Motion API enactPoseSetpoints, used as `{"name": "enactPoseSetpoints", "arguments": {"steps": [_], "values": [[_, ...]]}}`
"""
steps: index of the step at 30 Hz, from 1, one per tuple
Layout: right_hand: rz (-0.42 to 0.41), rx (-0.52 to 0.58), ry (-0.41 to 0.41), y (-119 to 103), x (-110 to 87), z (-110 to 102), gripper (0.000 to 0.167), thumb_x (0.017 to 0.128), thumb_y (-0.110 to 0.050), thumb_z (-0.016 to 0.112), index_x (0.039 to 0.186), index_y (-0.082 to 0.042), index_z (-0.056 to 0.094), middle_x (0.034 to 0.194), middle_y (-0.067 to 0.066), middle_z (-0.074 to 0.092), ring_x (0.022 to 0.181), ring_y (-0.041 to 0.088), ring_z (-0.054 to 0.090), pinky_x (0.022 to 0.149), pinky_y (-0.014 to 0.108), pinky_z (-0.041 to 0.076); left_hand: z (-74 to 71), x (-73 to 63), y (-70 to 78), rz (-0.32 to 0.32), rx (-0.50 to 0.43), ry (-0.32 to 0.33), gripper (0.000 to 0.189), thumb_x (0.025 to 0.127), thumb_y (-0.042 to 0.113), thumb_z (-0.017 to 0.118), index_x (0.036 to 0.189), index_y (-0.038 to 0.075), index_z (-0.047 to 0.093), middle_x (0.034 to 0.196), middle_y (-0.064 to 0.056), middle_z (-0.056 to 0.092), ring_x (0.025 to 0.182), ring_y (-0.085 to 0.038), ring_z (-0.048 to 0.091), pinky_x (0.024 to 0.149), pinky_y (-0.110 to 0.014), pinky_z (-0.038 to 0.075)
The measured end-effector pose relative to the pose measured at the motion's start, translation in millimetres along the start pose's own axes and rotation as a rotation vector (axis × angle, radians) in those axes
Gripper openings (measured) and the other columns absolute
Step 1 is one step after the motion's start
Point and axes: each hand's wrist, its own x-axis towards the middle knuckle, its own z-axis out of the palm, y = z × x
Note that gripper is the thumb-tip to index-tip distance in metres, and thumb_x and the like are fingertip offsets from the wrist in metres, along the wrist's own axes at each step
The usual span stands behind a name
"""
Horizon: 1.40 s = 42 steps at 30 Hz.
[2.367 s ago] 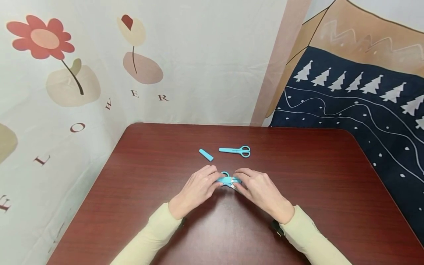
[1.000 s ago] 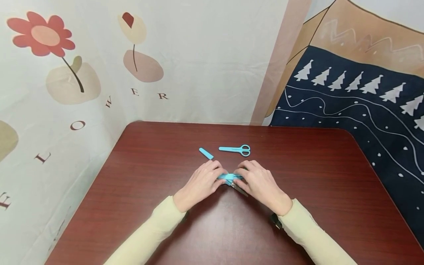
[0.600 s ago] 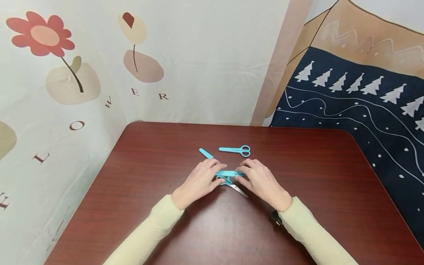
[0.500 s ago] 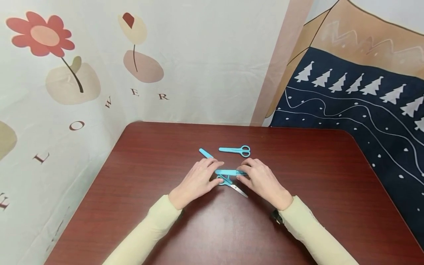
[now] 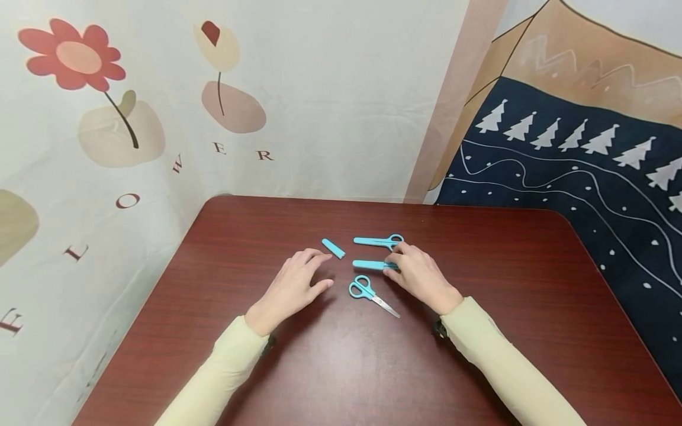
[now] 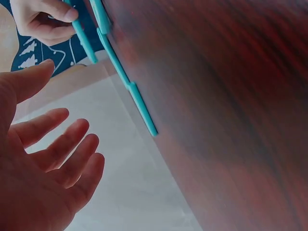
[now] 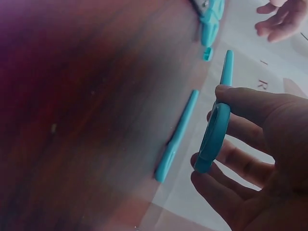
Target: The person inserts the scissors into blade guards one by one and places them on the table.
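My right hand (image 5: 421, 275) pinches a pair of blue scissors (image 5: 367, 265) with its blades in a blue cover. In the right wrist view these scissors (image 7: 219, 126) are raised off the table, thumb and fingers around the handle end. My left hand (image 5: 290, 287) holds nothing, its fingers spread and relaxed above the table to the left. Between the hands lies an uncovered pair of scissors (image 5: 369, 292), bare metal blades pointing to the lower right. A loose blue blade cover (image 5: 333, 248) lies beyond the left fingertips. Another covered pair of scissors (image 5: 371, 241) lies just behind the held one.
The reddish-brown table (image 5: 341, 367) has rounded far corners. Behind it hangs a pale cloth (image 5: 330, 106) printed with flowers and letters. A dark blue cloth (image 5: 533, 177) with white trees hangs at the right.
The covered scissors have moved forward and slightly right in my right hand, off the uncovered pair, which is now in full view. My left hand has let go and drawn back left.
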Motion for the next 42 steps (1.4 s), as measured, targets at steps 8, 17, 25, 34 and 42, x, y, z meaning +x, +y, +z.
{"name": "enactPoseSetpoints", "arguments": {"steps": [8, 17, 25, 34, 42], "values": [[-0.022, -0.075, -0.044, 3, 12.3, 12, 0.015, 0.088, -0.024, 0.077, 0.097, -0.012, 0.078, 0.096, 0.005, 0.065, 0.089, 0.025, 0.054, 0.08, 0.035, 0.047, -5.7, -8.0, -11.3, -0.02, 0.014, -0.004, 0.047, 0.087, 0.029, 0.078, 0.128, 0.01, 0.064, 0.121, -0.007, 0.064, 0.111, -0.03, 0.061, 0.094, -0.047, 0.049], [-0.031, -0.081, -0.086, 3, 15.9, 17, 0.015, 0.087, -0.023, 0.078, 0.096, -0.011, 0.078, 0.092, 0.004, 0.067, 0.088, 0.02, 0.057, 0.08, 0.038, 0.049, -4.7, -13.2, -16.3, -0.024, 0.014, -0.007, 0.047, 0.087, 0.028, 0.077, 0.128, 0.01, 0.064, 0.119, -0.008, 0.064, 0.109, -0.03, 0.061, 0.094, -0.047, 0.049], [0.002, -0.078, -0.124, 3, 18.5, 14, 0.022, 0.086, -0.026, 0.079, 0.102, -0.011, 0.078, 0.097, 0.004, 0.07, 0.088, 0.022, 0.058, 0.078, 0.036, 0.049, -8.3, -8.7, -17.4, -0.026, 0.004, -0.026, 0.047, 0.087, 0.028, 0.077, 0.129, 0.009, 0.064, 0.122, -0.007, 0.063, 0.11, -0.03, 0.06, 0.093, -0.048, 0.049], [0.03, -0.065, -0.061, 7, 2.2, -2, 0.03, 0.088, -0.034, 0.076, 0.11, -0.014, 0.076, 0.116, 0.007, 0.07, 0.106, 0.029, 0.061, 0.087, 0.044, 0.052, -9.0, 11.2, -19.7, 0.007, -0.041, -0.123, 0.052, 0.09, 0.032, 0.074, 0.135, 0.011, 0.059, 0.133, -0.008, 0.06, 0.124, -0.027, 0.057, 0.1, -0.051, 0.047], [-0.025, -0.047, -0.042, 4, -17.3, -13, 0.034, 0.091, -0.035, 0.072, 0.115, -0.011, 0.074, 0.124, 0.009, 0.067, 0.123, 0.031, 0.059, 0.103, 0.051, 0.048, -2.9, 14.7, -14.9, 0.062, -0.053, -0.169, 0.052, 0.092, 0.034, 0.072, 0.136, 0.011, 0.059, 0.137, -0.007, 0.057, 0.129, -0.026, 0.054, 0.106, -0.051, 0.045]]}}
